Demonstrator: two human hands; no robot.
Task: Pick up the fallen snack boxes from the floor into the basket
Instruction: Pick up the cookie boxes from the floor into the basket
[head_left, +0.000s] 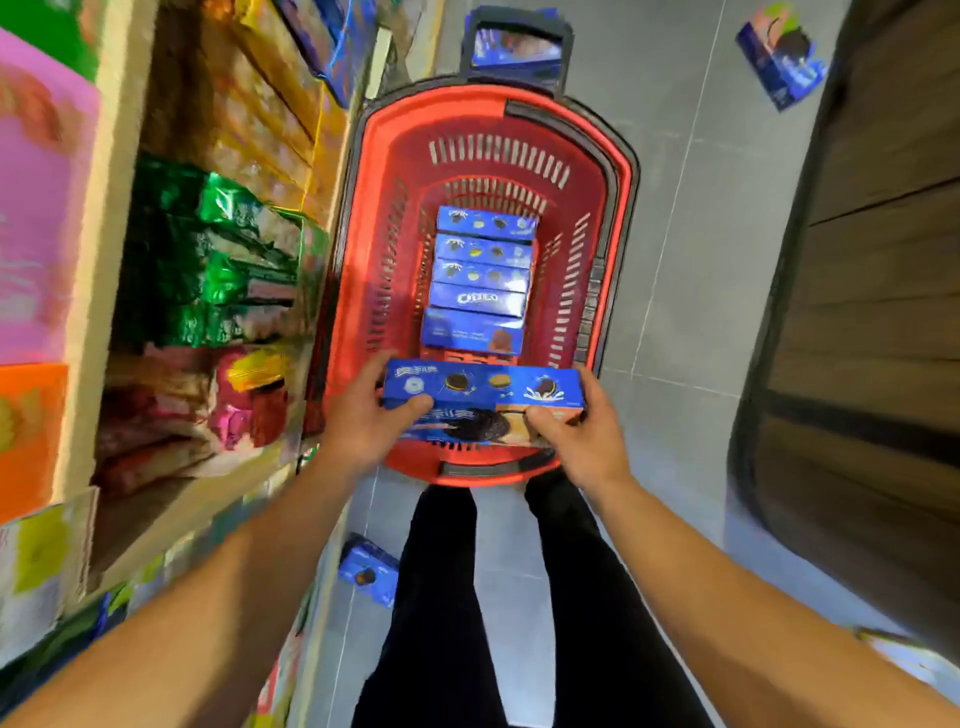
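Note:
A red plastic basket (618, 171) stands on the grey tiled floor in front of me. Several blue snack boxes (480, 280) lie in a row on its bottom. Over the basket's near rim I hold a long blue snack box (483, 387) with both hands. My left hand (363, 415) grips its left end and my right hand (582, 436) grips its right end. One more blue box (782, 57) lies on the floor at the far right, another (369, 566) by my left leg, and several (514, 49) behind the basket's black handle.
Shelves packed with green, pink and yellow snack packs (228, 260) run along the left. A dark wooden fixture (883, 260) stands on the right. My legs in black trousers (519, 597) are just behind the basket.

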